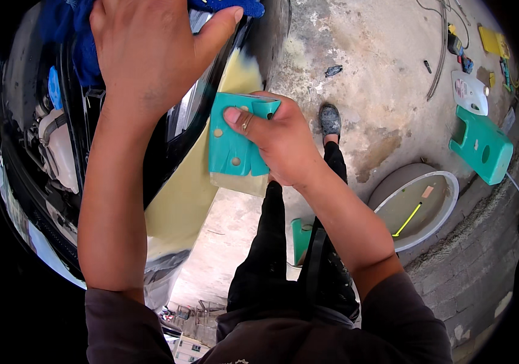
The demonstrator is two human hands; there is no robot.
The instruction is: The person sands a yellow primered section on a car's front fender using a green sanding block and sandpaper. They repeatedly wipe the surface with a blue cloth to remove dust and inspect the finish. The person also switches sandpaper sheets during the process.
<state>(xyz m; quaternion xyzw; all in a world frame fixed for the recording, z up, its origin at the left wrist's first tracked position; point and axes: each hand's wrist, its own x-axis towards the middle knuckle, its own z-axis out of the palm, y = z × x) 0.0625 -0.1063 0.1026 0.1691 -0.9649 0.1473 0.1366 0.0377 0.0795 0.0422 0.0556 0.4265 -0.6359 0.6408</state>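
My right hand (277, 136) grips a teal, perforated sanding block (226, 148), thumb across its top, with a pale strip along its lower edge. The block lies against a car's fender (171, 212), patched in pale yellow beside a black body edge. My left hand (141, 45) is at the top, left of the block, near a blue cloth (77, 57); its thumb stretches outward and its other fingertips are out of frame, so what they touch is hidden. At the left, the uncovered engine bay shows hoses and a translucent reservoir (59, 151).
My legs and one grey clog (330, 118) are below. Right of me are a round grey tub (380, 212) holding a yellow stick, a green plastic stool (478, 151), a white jug (468, 91), cables and tools. Another green piece (302, 239) lies behind my legs.
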